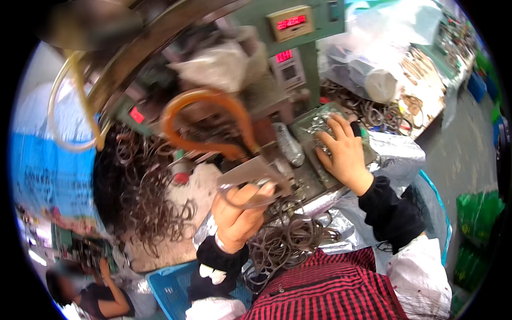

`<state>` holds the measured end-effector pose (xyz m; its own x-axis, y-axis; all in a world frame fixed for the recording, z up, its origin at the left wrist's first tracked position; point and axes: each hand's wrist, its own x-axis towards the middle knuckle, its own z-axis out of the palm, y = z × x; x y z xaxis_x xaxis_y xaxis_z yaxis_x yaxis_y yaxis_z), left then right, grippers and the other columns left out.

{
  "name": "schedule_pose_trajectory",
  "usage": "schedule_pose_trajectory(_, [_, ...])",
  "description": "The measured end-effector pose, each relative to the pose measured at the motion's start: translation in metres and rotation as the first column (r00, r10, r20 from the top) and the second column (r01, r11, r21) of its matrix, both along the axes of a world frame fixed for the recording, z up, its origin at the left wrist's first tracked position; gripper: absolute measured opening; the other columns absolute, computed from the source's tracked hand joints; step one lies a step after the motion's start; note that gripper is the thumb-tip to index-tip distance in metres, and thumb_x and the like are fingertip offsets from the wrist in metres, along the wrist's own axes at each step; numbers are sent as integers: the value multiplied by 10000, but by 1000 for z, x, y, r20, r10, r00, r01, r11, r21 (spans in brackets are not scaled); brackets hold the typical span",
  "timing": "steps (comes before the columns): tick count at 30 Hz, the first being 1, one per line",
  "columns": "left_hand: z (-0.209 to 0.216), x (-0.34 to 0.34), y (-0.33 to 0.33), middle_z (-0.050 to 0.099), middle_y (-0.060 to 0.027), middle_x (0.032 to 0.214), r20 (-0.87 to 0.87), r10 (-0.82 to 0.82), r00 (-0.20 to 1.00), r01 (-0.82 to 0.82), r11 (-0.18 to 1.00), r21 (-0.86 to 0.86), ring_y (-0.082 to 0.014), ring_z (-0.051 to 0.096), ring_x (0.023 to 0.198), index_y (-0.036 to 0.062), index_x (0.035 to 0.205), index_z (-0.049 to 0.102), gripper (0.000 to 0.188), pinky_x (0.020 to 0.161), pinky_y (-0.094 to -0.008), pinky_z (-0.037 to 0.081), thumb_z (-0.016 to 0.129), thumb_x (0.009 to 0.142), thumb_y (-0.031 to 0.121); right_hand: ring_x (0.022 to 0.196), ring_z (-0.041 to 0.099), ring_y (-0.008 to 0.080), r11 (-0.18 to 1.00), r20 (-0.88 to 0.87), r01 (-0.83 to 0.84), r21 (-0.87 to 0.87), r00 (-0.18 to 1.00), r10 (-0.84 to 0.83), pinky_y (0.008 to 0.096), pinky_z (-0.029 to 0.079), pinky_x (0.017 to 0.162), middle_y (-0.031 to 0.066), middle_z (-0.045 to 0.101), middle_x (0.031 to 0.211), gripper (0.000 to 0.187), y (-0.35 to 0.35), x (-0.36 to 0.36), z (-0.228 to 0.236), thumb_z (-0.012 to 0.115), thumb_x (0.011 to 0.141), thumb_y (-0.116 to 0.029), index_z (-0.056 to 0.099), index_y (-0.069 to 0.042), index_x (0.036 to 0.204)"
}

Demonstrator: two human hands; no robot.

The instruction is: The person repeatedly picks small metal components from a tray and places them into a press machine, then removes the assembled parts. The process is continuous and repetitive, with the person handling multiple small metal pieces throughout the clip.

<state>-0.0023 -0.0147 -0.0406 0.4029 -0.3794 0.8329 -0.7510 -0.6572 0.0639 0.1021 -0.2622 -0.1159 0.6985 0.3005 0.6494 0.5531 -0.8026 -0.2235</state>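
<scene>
My left hand [238, 212] pinches a thin wire ring [246, 197] just below a slanted metal plate [250, 172] of the green machine [298, 48]. Under this hand lies a heap of dark wire rings [290, 242] on silvery foil [346, 234]. My right hand [344, 151] lies flat, fingers spread, on a foil-covered block [320, 124] on the machine's table, beside a black button. Both forearms wear black sleeves with white cuffs over a red checked shirt.
An orange hose [205, 120] loops over the machine's middle. A mass of dark rings [144, 186] hangs at the left. A blue crate [170, 288] sits below. More rings [381, 112] and plastic bags lie at the right. Another person [93, 290] sits at lower left.
</scene>
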Motion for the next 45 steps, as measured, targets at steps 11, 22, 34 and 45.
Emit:
schedule_pose_trajectory(11, [-3, -119, 39, 707, -153, 1106, -33, 803, 595, -802, 596, 36, -294, 656, 947, 40, 1099, 725, 247, 849, -368, 493, 638, 876, -20, 940, 660, 325, 969, 42, -23, 247, 999, 13, 394, 517, 847, 132, 698, 924, 84, -2, 2, -2, 730, 812, -53, 706, -13, 883])
schedule_pose_trajectory(22, [-34, -67, 217, 568, -65, 834, 52, 906, 421, -671, 272, 690, -267, 537, 904, 89, 717, 678, 68, 773, -367, 422, 614, 731, 106, 867, 628, 342, 885, -15, -74, 460, 996, 91, 399, 486, 768, 138, 680, 914, 104, 16, 12, 3, 703, 851, -45, 679, -26, 951])
schedule_pose_trajectory(34, [-52, -41, 273, 620, -56, 1039, 71, 681, 729, -577, 555, 599, -278, 566, 890, 127, 959, 681, 203, 750, -396, 452, 706, 760, 91, 955, 601, 133, 601, -258, 124, 790, 956, 142, 273, 464, 860, 55, 677, 1039, 115, -40, -42, -6, 614, 943, -28, 677, 1, 1036])
schedule_pose_trajectory(45, [-107, -23, 130, 708, -106, 844, -661, 415, 625, -769, 473, -431, -188, 648, 770, 16, 946, 745, 108, 696, -296, 487, 716, 860, 73, 883, 677, 250, 496, -173, -97, 863, 865, 471, 315, 508, 810, 117, 713, 912, 133, 60, -42, 54, 727, 797, -23, 734, -15, 929])
